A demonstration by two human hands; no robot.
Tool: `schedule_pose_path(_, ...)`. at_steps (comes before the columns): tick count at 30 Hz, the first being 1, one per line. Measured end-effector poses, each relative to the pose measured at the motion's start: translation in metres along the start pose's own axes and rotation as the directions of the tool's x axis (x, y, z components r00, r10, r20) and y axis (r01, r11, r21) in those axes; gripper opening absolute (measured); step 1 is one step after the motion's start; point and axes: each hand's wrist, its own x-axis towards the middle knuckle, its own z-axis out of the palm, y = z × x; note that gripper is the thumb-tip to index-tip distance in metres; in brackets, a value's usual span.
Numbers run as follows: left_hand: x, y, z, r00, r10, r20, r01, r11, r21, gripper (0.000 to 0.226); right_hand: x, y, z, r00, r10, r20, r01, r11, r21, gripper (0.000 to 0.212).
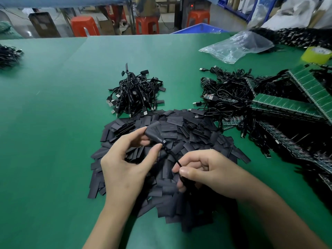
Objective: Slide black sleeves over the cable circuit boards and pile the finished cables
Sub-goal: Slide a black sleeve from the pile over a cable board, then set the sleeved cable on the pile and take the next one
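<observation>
My left hand pinches a black sleeve between thumb and fingers; the sleeve sits over the end of a thin black cable. My right hand grips that cable lower down between thumb and forefinger. Both hands hover over a wide heap of loose flat black sleeves. Behind it lies a pile of finished sleeved cables with USB plugs. To the right are tangled unsleeved cables attached to green circuit board strips.
The green table mat covers the work surface. A clear plastic bag and a yellow tape roll lie at the back right. Another dark cable heap sits far left. Red stools stand beyond the table.
</observation>
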Motion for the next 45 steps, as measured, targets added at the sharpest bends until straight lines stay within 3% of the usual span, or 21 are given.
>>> schedule_pose_path(4, 0.0, -0.002, 0.003, 0.993, -0.118, 0.021, 0.119, 0.99, -0.081, 0.05, 0.007, -0.011, 0.005, 0.998, -0.048, -0.044, 0.049, 0.999, 0.021, 0.016)
schedule_pose_path(7, 0.001, -0.001, 0.005, 0.976, -0.198, 0.089, 0.211, 0.961, -0.177, 0.07, 0.021, -0.03, 0.001, 0.989, -0.089, -0.117, 0.091, 0.996, 0.018, 0.018)
schedule_pose_path(11, 0.001, 0.0, 0.007, 0.969, -0.224, 0.108, 0.239, 0.959, -0.155, 0.079, 0.063, -0.07, -0.013, 0.954, -0.156, -0.256, 0.156, 0.988, -0.021, 0.016)
schedule_pose_path(15, -0.001, 0.003, 0.008, 0.978, -0.167, 0.124, 0.179, 0.98, -0.088, 0.054, 0.139, -0.13, -0.025, 0.897, -0.249, -0.365, 0.19, 0.963, -0.191, 0.021)
schedule_pose_path(19, -0.001, 0.004, 0.004, 0.985, -0.075, 0.158, 0.074, 0.997, 0.013, 0.013, 0.185, -0.172, -0.033, 0.868, -0.249, -0.43, 0.032, 0.892, -0.45, 0.049)
schedule_pose_path(21, 0.0, 0.006, 0.003, 0.984, -0.082, 0.159, 0.079, 0.996, 0.029, 0.009, 0.174, -0.166, -0.04, 0.867, -0.275, -0.416, 0.009, 0.843, -0.538, 0.05)
schedule_pose_path(24, 0.001, 0.01, 0.003, 0.983, -0.09, 0.162, 0.08, 0.995, 0.064, 0.022, 0.123, -0.124, -0.051, 0.859, -0.311, -0.407, -0.034, 0.758, -0.651, 0.026)
schedule_pose_path(28, -0.001, 0.014, 0.007, 0.978, -0.071, 0.195, 0.058, 0.996, 0.07, 0.024, 0.037, -0.055, -0.052, 0.876, -0.224, -0.427, -0.15, 0.714, -0.684, 0.005)
schedule_pose_path(32, -0.005, 0.014, 0.01, 0.975, -0.05, 0.215, 0.034, 0.996, 0.077, 0.025, -0.014, -0.011, -0.04, 0.836, -0.108, -0.537, -0.322, 0.697, -0.641, 0.015)
schedule_pose_path(39, -0.01, 0.01, 0.011, 0.97, -0.025, 0.241, -0.008, 0.99, 0.138, 0.02, -0.026, 0.008, -0.02, 0.777, -0.08, -0.625, -0.506, 0.513, -0.694, 0.031)
schedule_pose_path(43, -0.012, 0.005, 0.013, 0.964, 0.034, 0.263, -0.091, 0.974, 0.208, 0.016, -0.028, 0.014, -0.021, 0.751, -0.103, -0.652, -0.502, 0.553, -0.665, 0.027)
schedule_pose_path(45, -0.014, 0.0, 0.014, 0.956, 0.092, 0.278, -0.18, 0.933, 0.311, 0.014, -0.03, 0.018, -0.023, 0.735, -0.124, -0.667, -0.435, 0.668, -0.603, 0.024)
